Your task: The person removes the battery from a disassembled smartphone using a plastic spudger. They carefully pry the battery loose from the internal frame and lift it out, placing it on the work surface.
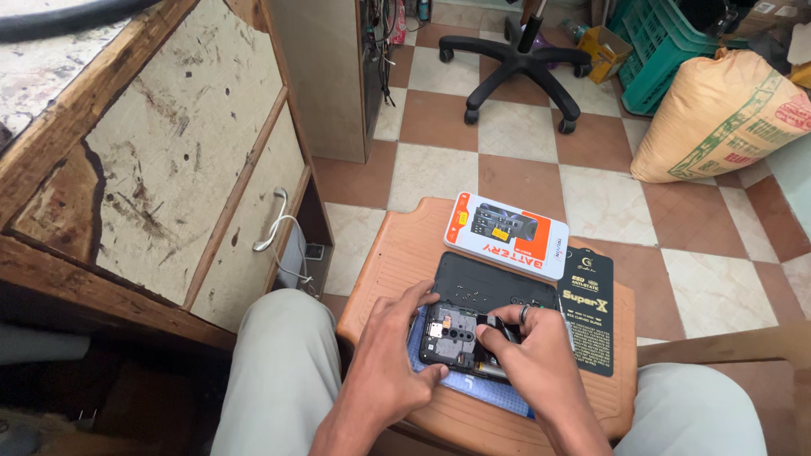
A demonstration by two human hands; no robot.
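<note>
An opened black smartphone [452,332] with its back cover off lies on a blue mat [473,384] on a brown plastic stool [397,253]. My left hand [389,355] steadies the phone's left edge with thumb and fingers. On the right end of the phone my right hand [532,359], a ring on one finger, pinches a small black part. The removed black back cover [490,283] rests just beyond the phone with tiny screws on it.
A white and orange battery box [507,235] and a flat black packet [587,308] lie on the stool's far and right side. A wooden cabinet [169,169] stands left, an office chair base [515,63], a green crate [667,42] and a tan sack [718,114] sit on the checkered floor.
</note>
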